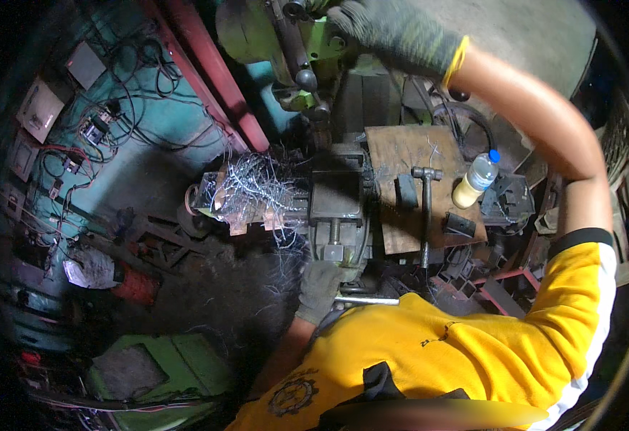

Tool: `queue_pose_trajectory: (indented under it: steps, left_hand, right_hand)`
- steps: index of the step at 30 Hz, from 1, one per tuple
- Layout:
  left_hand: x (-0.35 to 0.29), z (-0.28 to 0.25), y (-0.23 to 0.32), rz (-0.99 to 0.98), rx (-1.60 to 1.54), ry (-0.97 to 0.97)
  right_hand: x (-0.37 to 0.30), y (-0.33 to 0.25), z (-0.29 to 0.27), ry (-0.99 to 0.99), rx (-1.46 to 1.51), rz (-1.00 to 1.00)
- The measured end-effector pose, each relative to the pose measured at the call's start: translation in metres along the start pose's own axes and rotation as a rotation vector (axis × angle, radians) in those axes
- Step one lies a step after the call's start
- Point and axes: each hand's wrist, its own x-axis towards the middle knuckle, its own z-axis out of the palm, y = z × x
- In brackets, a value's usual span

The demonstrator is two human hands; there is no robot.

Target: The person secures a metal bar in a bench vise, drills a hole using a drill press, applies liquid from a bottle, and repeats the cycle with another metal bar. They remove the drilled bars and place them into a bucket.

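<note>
My left hand [318,289], in a grey work glove, is closed at the near end of a machine vise [337,195], around the hub of its metal handle bar [369,300]. The vise screw [334,231] shows between that hand and the jaws. My right hand [383,29], in a dark knit glove with a yellow cuff, is raised to the green machine head [323,42]. Its fingers curl against the machine, and what they hold is hidden. A steel lever with a ball end [305,79] hangs just left of it.
Tangled metal shavings [253,190] heap left of the vise. Right of it, a wooden board [395,233] carries a hammer [427,215], small dark metal blocks and a bottle [476,179] with a blue cap. A red steel post [217,79] and wall cables stand left.
</note>
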Motion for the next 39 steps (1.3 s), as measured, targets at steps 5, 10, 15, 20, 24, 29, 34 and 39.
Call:
queue_pose_trajectory:
  steps: [5,10,15,20,24,29,34,39]
  left_hand:
    - [0.004,0.000,0.003,0.040,0.092,0.040]
    - [0.003,-0.001,0.011,-0.033,-0.025,0.046]
    - [0.003,-0.003,0.021,-0.231,-0.111,0.016]
    - [0.009,-0.006,0.011,0.274,0.122,0.100]
    - [0.005,-0.004,0.000,0.286,0.178,0.055]
    - [-0.005,0.006,-0.003,0.036,0.113,0.015]
    - [-0.004,0.005,0.002,-0.074,0.031,0.028]
    - [-0.002,-0.001,0.004,-0.088,0.002,-0.004]
  right_hand:
    - [0.021,0.041,-0.033,0.011,0.155,-0.523]
    - [-0.002,0.026,-0.081,-0.485,0.130,-0.145]
    - [-0.215,0.001,0.003,0.915,0.473,0.778]
    - [-0.402,-0.092,0.169,0.361,0.135,1.520]
    - [-0.419,-0.108,0.222,0.128,0.461,1.682]
    - [-0.340,-0.062,0.193,-0.276,0.598,1.055]
    - [-0.240,-0.072,0.182,-0.486,0.403,0.374]
    - [-0.192,-0.087,0.185,-0.590,0.286,0.195]
